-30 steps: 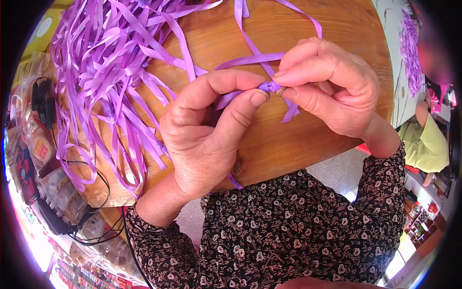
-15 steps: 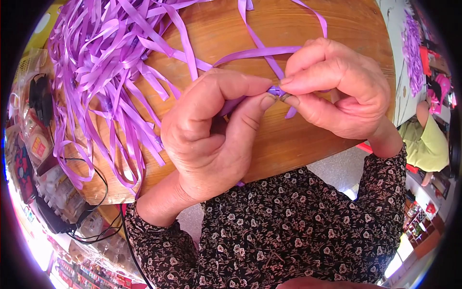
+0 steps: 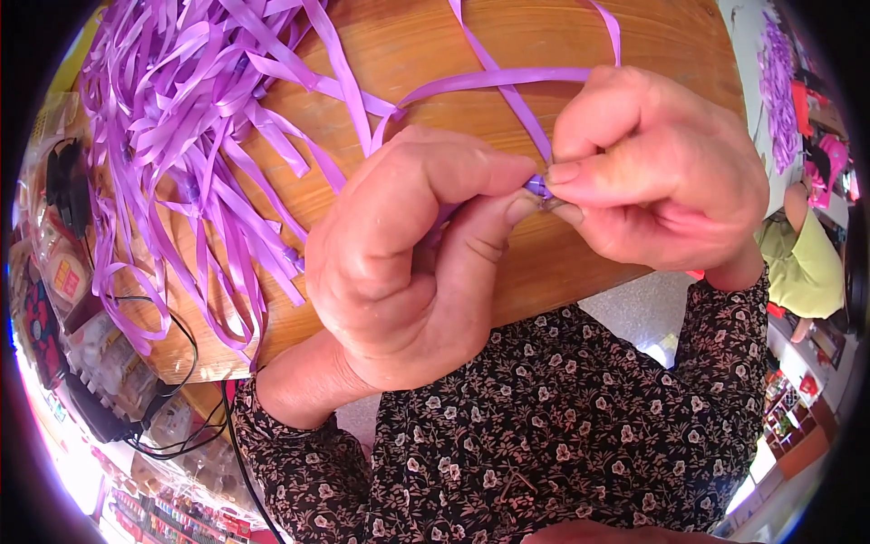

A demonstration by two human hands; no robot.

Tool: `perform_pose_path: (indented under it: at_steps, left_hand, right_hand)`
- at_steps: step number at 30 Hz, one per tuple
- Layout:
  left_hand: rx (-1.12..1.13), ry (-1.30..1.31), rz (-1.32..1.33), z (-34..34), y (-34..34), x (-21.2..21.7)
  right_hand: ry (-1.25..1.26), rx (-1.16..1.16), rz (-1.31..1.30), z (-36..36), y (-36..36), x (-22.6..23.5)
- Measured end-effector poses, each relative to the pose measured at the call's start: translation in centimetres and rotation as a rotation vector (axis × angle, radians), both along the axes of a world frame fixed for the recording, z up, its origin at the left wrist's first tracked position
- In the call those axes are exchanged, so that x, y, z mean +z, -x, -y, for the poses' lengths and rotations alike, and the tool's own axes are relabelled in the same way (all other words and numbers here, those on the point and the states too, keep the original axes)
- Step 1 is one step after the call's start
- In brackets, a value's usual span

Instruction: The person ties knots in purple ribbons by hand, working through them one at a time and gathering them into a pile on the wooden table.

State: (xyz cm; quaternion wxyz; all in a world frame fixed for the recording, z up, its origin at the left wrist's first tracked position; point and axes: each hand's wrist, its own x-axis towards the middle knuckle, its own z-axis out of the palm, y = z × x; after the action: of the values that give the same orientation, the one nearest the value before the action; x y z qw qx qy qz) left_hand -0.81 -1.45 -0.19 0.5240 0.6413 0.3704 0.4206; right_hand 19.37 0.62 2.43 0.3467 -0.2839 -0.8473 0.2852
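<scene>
Both hands meet over the round, honey-coloured wooden bench (image 3: 435,54), and everything turns on one small spot: a tight purple knot of ribbon (image 3: 538,186) sitting above the bench's near edge. The left hand (image 3: 408,263) comes up from below that edge, index finger arched over the top, thumb pressed up from underneath — its grip is closed on the knot from the left side. The right hand (image 3: 662,172) mirrors it from the other side, thumb and forefinger pinched together on the same knot, the remaining fingers curled into the palm. The fingertips of the two hands touch at the knot.

From that knot a shiny purple satin ribbon strand (image 3: 494,80) runs up and away across the bench, splitting into a long band heading left toward the far side and a thinner loop arching over the right hand. It lies on the wood where it leaves the fingers.

To the left of the knot, spread over the bench's far-left half, sits a big loose heap of cut purple ribbon strips (image 3: 190,154) — tangled, overlapping, some ends spilling over the bench's left rim. Below that rim, black cables (image 3: 177,435) trail down. The person's dark floral-print sleeves (image 3: 544,435) fill the space beneath the bench's near edge.
</scene>
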Motion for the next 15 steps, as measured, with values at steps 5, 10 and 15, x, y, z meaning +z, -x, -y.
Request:
perform_pose_path:
  at_steps: [5, 10, 15]
  left_hand:
    - [0.0, -0.172, 0.022, -0.3, 0.0, -0.4]
    - [0.01, 0.049, 0.083, -0.7, -0.1, 0.8]
    - [0.035, 0.269, 0.375, -1.4, -1.3, 0.3]
  right_hand:
    - [0.171, 0.003, -0.119, 0.0, 0.1, 0.1]
    - [0.269, -0.057, -0.116, -0.1, 0.3, 0.9]
    - [0.229, -0.043, -0.174, -0.6, 0.0, -0.5]
